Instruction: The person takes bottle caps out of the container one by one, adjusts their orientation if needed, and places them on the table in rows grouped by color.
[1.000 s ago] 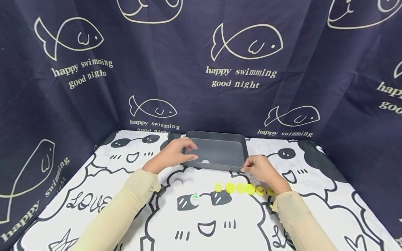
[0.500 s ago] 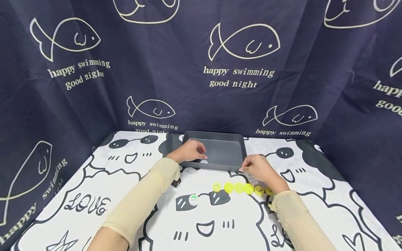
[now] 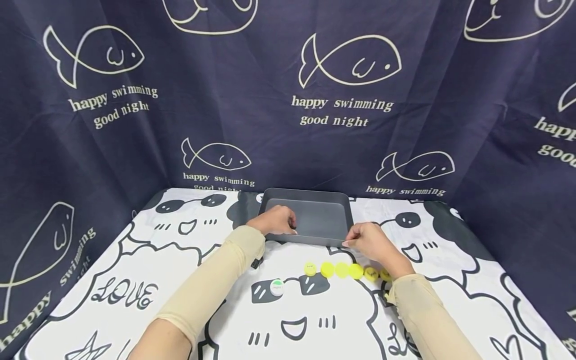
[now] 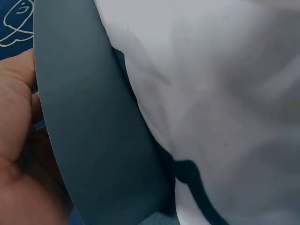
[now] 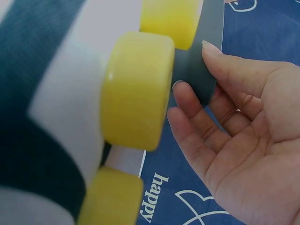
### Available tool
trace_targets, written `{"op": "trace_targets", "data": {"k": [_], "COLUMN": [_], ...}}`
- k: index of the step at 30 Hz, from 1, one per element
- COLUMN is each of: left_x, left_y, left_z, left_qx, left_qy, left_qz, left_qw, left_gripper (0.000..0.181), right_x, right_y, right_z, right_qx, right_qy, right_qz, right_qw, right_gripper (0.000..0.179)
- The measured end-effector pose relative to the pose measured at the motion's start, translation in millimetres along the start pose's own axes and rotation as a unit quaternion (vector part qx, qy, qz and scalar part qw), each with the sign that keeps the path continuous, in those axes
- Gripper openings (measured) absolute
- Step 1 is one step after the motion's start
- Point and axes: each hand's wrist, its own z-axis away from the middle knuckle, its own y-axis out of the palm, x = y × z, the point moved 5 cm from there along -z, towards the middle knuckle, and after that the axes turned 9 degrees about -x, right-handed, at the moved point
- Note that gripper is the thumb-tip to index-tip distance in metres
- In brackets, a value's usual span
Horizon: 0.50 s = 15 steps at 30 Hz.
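A dark grey rectangular tray (image 3: 326, 216) lies at the back of the table. My left hand (image 3: 274, 220) reaches over its near left wall, fingers bent down inside. Its fingertips are mostly hidden, and so is the small pale disc seen there earlier. In the left wrist view, the tray's wall (image 4: 103, 131) stands in front of my left hand (image 4: 16, 126). At the near right corner, my right hand (image 3: 370, 241) pinches the tray's edge between thumb and fingers. Close to the right wrist camera are thick round yellow discs (image 5: 136, 89).
A row of several yellow discs (image 3: 342, 270) lies in front of the tray. Nearer stands a round white piece with a green mark (image 3: 276, 287). The cloth (image 3: 315, 340) has black cartoon drawings. A dark blue fish-print curtain (image 3: 270, 120) hangs right behind the tray.
My left hand has moved right and down into the tray, its fingers closing in where the pale disc lay; that disc is now hidden. My right hand stays at the corner.
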Motion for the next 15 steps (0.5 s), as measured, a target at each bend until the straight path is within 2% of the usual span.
{"op": "trace_targets", "data": {"k": [6,15], "left_x": [1.6,4.0], "left_y": [-0.6,-3.7], "left_z": [2.4,2.5], "left_qx": [0.0,-0.014], "left_qy": [0.002,-0.012], "left_qz": [-0.035,-0.037], "left_qw": [0.9994,0.9991], "left_gripper": [0.002,0.015], "right_x": [1.0,-0.1], "right_y": [-0.1,-0.8], "right_z": [0.3,0.3], "right_qx": [0.001,-0.001], "right_qy": [-0.001,-0.002], "right_qz": [0.001,0.0], "right_qw": [1.0,1.0], "right_gripper": [0.011,0.011]}}
